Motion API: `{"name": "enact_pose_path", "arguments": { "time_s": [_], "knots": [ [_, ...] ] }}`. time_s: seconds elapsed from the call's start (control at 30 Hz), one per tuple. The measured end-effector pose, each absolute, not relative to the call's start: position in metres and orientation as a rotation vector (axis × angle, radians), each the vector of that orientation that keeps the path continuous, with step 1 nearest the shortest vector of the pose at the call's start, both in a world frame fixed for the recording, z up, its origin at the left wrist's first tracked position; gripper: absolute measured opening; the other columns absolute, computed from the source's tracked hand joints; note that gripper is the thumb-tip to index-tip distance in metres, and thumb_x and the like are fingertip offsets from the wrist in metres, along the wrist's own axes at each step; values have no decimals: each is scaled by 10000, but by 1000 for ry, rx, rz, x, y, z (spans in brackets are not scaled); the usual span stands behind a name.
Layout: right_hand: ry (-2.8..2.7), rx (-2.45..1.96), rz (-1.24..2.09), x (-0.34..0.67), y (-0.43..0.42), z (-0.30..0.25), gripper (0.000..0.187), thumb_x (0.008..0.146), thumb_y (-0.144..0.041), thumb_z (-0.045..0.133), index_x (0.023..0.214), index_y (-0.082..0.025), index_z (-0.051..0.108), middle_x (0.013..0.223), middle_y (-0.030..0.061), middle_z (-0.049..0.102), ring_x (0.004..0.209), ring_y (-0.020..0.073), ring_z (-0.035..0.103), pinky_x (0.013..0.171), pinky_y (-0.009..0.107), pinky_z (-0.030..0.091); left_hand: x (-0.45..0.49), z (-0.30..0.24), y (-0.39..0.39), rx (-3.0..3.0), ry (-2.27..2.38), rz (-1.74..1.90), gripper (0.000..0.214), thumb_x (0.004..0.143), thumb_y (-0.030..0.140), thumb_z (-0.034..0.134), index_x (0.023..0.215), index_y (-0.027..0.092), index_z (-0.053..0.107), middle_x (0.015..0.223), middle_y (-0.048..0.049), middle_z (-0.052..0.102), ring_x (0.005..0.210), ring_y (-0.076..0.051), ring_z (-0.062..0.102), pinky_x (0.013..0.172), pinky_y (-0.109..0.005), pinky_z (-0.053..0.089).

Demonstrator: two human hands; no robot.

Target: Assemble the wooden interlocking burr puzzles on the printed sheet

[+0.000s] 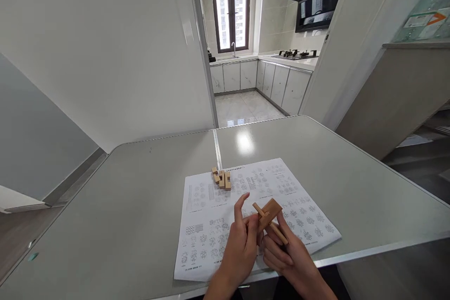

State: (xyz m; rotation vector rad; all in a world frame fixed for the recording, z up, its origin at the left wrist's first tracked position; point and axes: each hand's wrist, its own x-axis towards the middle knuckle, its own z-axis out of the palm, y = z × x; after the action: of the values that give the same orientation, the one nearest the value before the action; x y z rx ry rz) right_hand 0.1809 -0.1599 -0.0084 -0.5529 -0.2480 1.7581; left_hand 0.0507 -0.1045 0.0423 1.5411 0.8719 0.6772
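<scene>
Between my two hands is a partly joined wooden interlocking puzzle [270,213], a flat brown block with thinner sticks passing through it at an angle. My left hand [242,239] pinches its left side between thumb and fingers, with the index finger raised away from it. On the other side, my right hand [286,248] grips the block's edge and has fingers curled under a protruding stick. Several notched wooden pieces [222,180] lie grouped on the far part of the printed instruction sheet [200,262]. The hands cover part of that sheet.
The sheet rests on a pale grey-green table [140,215] with a seam across it. A white wall [140,56] stands beyond the left part. Shelving with plastic-wrapped bottles [427,23] is at the right. Through the doorway is a kitchen counter [242,58].
</scene>
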Motion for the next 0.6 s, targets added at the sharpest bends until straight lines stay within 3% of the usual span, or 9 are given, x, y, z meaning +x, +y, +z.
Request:
{"name": "enact_pose_path", "arguments": {
  "time_s": [0.2,0.43,0.6],
  "knots": [
    [-174,-597,1688,176,-161,-6,675,916,-776,557,548,-223,442,317,-115,243,305,39,77,367,220,133,48,38,-104,1604,816,588,650,1081,575,298,1603,188,321,593,66,452,518,-127,390,542,-237,335],
    [-201,-626,1653,172,-163,-1,664,935,-765,537,567,-213,499,317,-99,275,304,44,105,369,225,147,42,40,-101,1579,716,514,752,1084,581,284,1670,171,55,589,56,510,490,-130,438,534,-237,378],
    [-209,-628,1667,174,-161,2,665,928,-759,560,560,-209,496,306,-100,265,299,38,99,366,223,131,46,41,-106,1532,747,518,781,1077,592,296,1659,137,43,580,70,505,473,-126,413,541,-245,395]
  ]
}}
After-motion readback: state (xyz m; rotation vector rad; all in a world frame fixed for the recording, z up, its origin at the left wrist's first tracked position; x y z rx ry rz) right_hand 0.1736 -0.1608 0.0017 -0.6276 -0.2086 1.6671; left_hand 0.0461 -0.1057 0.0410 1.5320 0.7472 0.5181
